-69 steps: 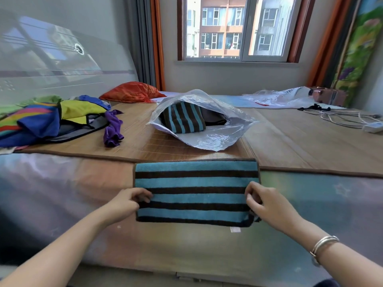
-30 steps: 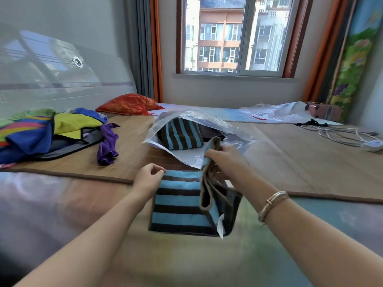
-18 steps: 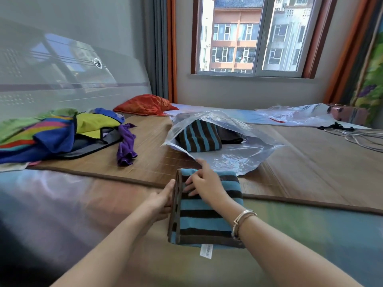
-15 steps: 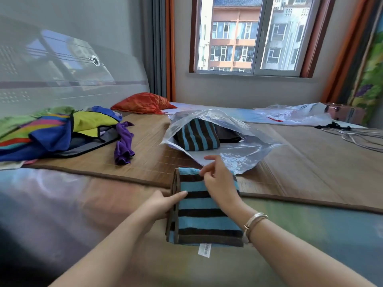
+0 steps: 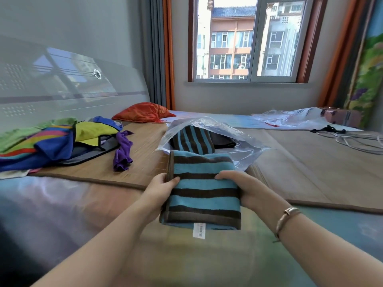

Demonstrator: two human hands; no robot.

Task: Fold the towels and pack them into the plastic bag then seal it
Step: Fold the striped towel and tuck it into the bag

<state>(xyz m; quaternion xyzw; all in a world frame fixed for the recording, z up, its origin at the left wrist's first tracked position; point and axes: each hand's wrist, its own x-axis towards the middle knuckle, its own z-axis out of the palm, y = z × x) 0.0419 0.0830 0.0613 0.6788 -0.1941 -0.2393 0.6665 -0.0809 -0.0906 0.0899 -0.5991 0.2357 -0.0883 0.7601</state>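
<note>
Towel (image 5: 204, 191), folded, blue with brown stripes: being held off the bed between both hands, far edge just short of the plastic bag (image 5: 244, 146) mouth. Left hand (image 5: 160, 190) gripping the left folded edge, thumb curled on top, fingers hidden beneath. Right hand (image 5: 242, 188) gripping the right edge likewise, thumb lying across the top stripe. White label (image 5: 199, 230) hanging from the near edge.

Bag lying on the bamboo mat (image 5: 310, 162), mouth gaping toward the camera, second striped towel (image 5: 193, 141) already sitting inside.

Handling judgement: terry cloth, soft and light, not fragile; sagging and unfolding likely if held by one edge only. Gripping at both side edges through all layers looking best for keeping the fold intact. Bag film thin and slippery, probably collapsing or sliding on the mat under a push; possibly needing one hand to hold the mouth open.

Pile of coloured cloths (image 5: 51, 141) lying well apart to the left.
</note>
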